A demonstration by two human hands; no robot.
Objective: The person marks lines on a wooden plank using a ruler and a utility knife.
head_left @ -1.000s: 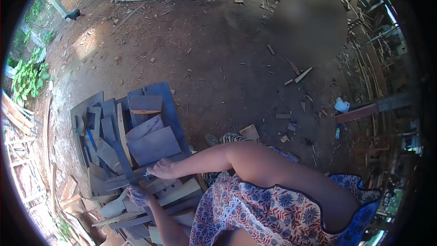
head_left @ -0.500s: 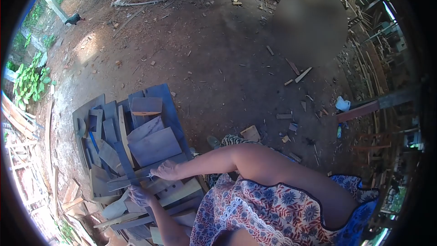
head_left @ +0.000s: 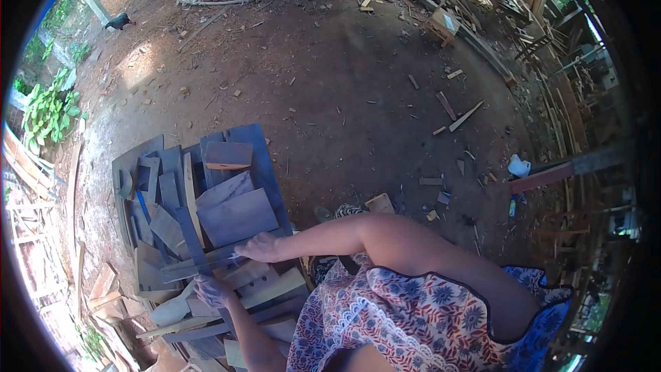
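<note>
My left hand (head_left: 213,291) is closed around a long dark strip (head_left: 191,234), near where it crosses a flatter grey-brown strip (head_left: 180,272). Just above and to the right, my right hand (head_left: 258,247) is closed at the end of the crossing strip. Something small and light shows at its fingertips, too small to make out. Both hands are over a low work surface piled with boards. Beside my right hand lies a wide grey board (head_left: 237,219); a block (head_left: 228,155) with a brown edge sits further up.
A blue thin object (head_left: 143,204) lies among the pieces at left. Wood scraps dot the dirt floor (head_left: 330,96). A white jug (head_left: 519,165) stands at right, near a reddish beam (head_left: 542,178). Timber (head_left: 427,0) is heaped at the back, and a dark bird (head_left: 118,21) is at upper left.
My right hand has shifted slightly right and up along the strip. My left hand has moved a little up. The view has also shifted slightly.
</note>
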